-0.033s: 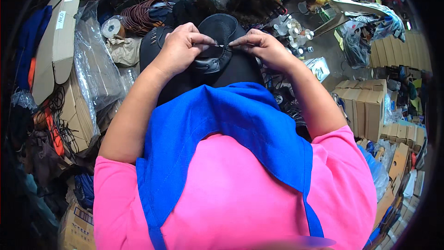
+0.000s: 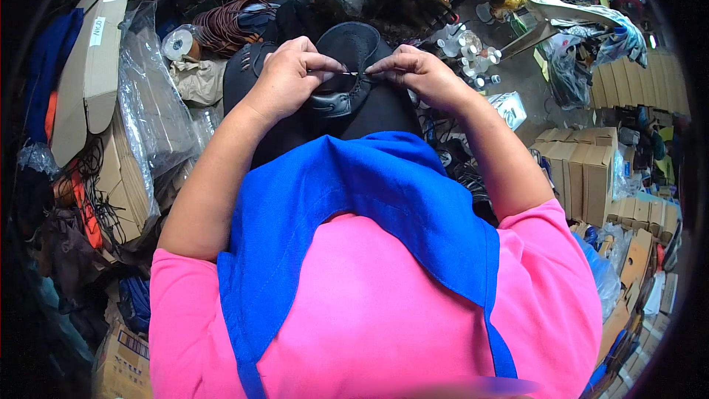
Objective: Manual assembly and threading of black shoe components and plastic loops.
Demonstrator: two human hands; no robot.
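Note:
A black leather shoe [image 2: 346, 97] with stitching along its edge lies on my lap, above a blue apron [image 2: 369, 199] and a pink shirt. My left hand [image 2: 286, 77] rests on the shoe's left side, thumb and forefinger pinched. My right hand [image 2: 415, 74] is pinched opposite it. A short, thin, pale thread [image 2: 355, 72] is stretched between the two sets of fingertips, just over the shoe's top edge. I cannot tell whether a needle is on it.
Flat cardboard boxes [image 2: 88, 66] and clear plastic bags [image 2: 155, 118] are piled at the left. A coil of brown cord [image 2: 229, 24] and a tape roll [image 2: 177, 43] lie behind. Small white bottles [image 2: 467, 52] stand at the upper right, stacked cardboard boxes [image 2: 583, 170] at the right.

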